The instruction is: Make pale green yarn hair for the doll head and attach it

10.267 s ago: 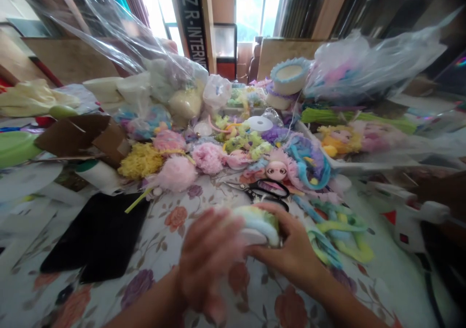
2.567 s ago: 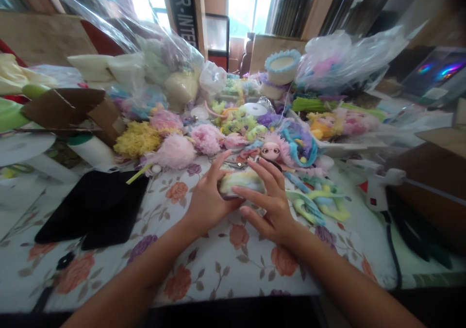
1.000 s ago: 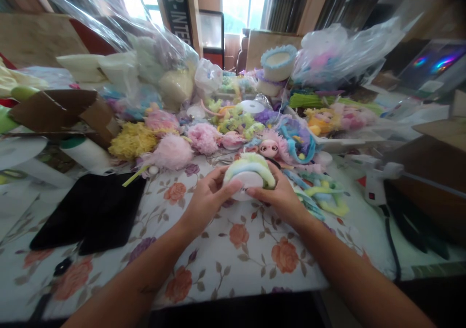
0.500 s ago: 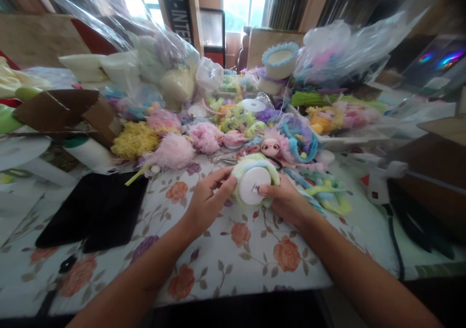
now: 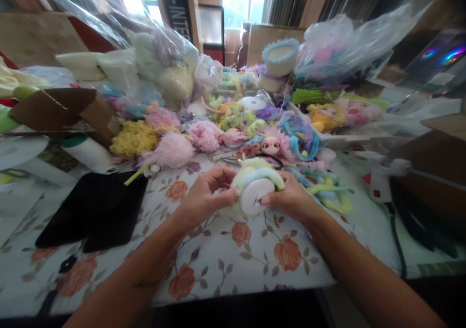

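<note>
Between my hands, above the flowered cloth, is a round white disc (image 5: 256, 198) with a small dark detail near its middle. A thick fuzzy strip (image 5: 260, 173) in pale green, blue and yellow curves over its top. My right hand (image 5: 293, 198) grips the piece from the right, thumb pressed on the disc's face and the other fingers mostly hidden behind. At the opposite edge, my left hand (image 5: 210, 190) has its thumb and bent fingers against the fuzzy rim. Just behind lie scissors (image 5: 274, 160) with dark handles, and a pink-haired doll head (image 5: 271, 145).
Yellow fluff (image 5: 134, 139) and pink fluffy balls (image 5: 174, 149) crowd the table's back. A black flat object (image 5: 96, 211) lies left, near a cardboard box (image 5: 54, 112). On the right are pastel fuzzy strips (image 5: 333, 194) and a white glue gun (image 5: 380, 180) with a dark cord.
The disc has moved slightly down and right and turned, showing more of the fuzzy strip on top. Both hands have shifted with it, keeping hold.
</note>
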Demonstrator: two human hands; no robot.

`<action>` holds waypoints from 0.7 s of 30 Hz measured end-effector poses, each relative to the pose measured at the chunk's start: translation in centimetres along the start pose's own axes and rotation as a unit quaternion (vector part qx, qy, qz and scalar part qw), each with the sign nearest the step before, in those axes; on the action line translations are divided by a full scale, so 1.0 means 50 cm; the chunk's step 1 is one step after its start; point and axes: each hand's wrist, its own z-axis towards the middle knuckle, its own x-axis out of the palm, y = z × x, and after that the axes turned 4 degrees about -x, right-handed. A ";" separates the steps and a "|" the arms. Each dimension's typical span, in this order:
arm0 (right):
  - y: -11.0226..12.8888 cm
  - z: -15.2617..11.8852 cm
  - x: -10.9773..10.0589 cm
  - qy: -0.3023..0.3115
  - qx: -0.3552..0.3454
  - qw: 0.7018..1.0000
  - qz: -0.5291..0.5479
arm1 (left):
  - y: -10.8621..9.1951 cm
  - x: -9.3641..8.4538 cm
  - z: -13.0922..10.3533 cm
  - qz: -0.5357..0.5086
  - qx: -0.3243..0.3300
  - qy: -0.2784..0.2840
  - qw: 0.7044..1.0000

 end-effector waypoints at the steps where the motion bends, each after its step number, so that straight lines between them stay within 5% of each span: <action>1: -0.001 0.000 -0.001 -0.002 0.000 1.000 -0.007 | 0.000 0.001 0.000 -0.006 -0.007 0.004 1.000; 8: 0.004 0.004 -0.006 -0.015 -0.012 0.998 -0.055 | -0.004 0.014 0.001 -0.055 -0.023 0.000 0.998; 21: 0.030 0.000 -0.002 0.045 0.015 0.987 -0.151 | -0.011 -0.015 0.002 0.037 -0.050 0.032 0.998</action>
